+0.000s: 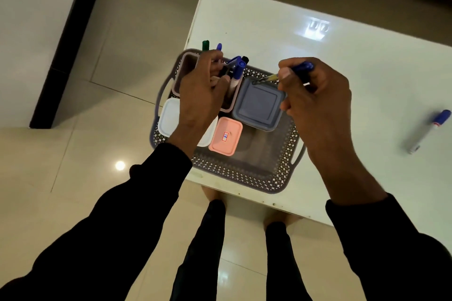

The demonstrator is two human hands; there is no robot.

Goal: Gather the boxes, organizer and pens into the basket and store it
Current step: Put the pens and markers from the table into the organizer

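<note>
Sitting on the near left corner of the white desk (pixel 318 61), the grey perforated basket (pixel 244 173) holds most of the task's things: a white box (pixel 168 117) at its left side, a pink box (pixel 226 139) with a small label just right of that, and a grey-blue box (pixel 258 105) with its lid on toward the far right. At the far left of the basket stands the mauve organizer (pixel 188 61), with several pens upright in it, among them a green-capped pen (pixel 205 45), a blue-capped pen (pixel 219 46) beside it, and a white marker with a blue cap (pixel 237 73) next to a black-capped one (pixel 245 59). The left hand (pixel 203 90) reaches over the organizer with fingers curled around the pens there, partly hiding the white box below. The right hand (pixel 315 100) is raised over the basket's right side, fingers curled round a blue pen (pixel 303 67) and what looks like a thin yellowish pen (pixel 270 78) whose tip points toward the grey-blue box. Well apart to the right, 1 more blue-capped marker (pixel 428 131) lies flat on the desk. Both arms wear black sleeves, and the person's legs show below the desk edge on the tiled floor (pixel 110 105).
</note>
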